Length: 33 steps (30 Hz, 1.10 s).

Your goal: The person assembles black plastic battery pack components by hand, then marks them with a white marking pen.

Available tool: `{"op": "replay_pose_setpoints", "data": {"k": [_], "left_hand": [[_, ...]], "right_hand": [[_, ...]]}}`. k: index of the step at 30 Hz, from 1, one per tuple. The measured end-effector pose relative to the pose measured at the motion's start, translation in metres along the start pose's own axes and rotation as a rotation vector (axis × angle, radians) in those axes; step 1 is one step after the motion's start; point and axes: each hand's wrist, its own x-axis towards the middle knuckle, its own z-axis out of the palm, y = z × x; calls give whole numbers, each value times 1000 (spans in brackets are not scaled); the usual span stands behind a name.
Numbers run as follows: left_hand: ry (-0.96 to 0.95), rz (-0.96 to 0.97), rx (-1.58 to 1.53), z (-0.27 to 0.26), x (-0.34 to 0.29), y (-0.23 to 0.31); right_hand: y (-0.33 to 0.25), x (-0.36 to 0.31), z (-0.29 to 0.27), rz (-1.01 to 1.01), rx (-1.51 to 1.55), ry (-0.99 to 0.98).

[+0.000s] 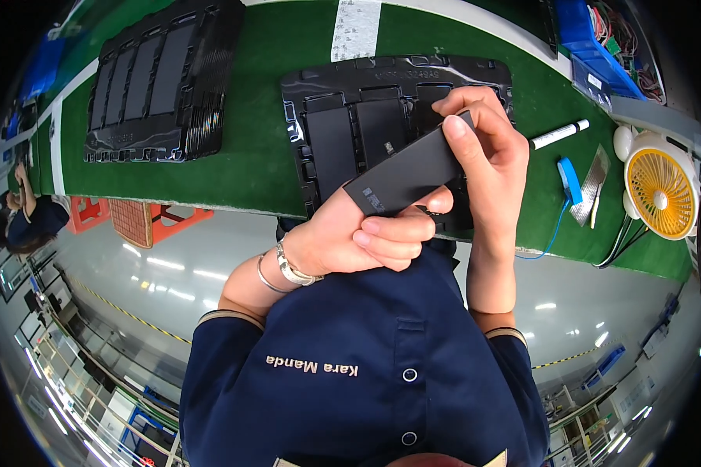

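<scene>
A flat black rectangular piece (pixel 413 171) with small pale printed marks is held up in both hands, tilted above a black plastic tray (pixel 397 75). My left hand (pixel 374 233) supports its lower left end, fingers curled underneath. At the upper right end, my right hand (pixel 487 148) pinches it between thumb and fingers. In the tray's slots lie similar black pieces (pixel 331 144); my hands and the held piece cover part of the tray.
A stack of black trays (pixel 160 78) with more flat pieces stands at the left on the green mat (pixel 261 148). Rightward lie a white marker (pixel 561 134), a blue strap with a cord (pixel 568 180), a silver packet (pixel 592 187) and a yellow-white fan (pixel 660 191). Blue bins (pixel 600 47) sit at the far right.
</scene>
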Motion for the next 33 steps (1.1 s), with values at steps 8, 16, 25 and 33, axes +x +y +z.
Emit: {"op": "replay_pose_setpoints", "data": {"k": [8,16,25,33], "left_hand": [[351,338,674,2,1,-7],[832,805,2364,9,-9,7],[979,542,2784,-9,-16,12],[952,493,2843,-8,-17,17]], "right_hand": [[-15,3,-2,-15,-230,73],[-10,19,-34,113,-184,53],[26,29,-33,-158,-641,-141],[17,19,-66,-104,-931,-83]]}}
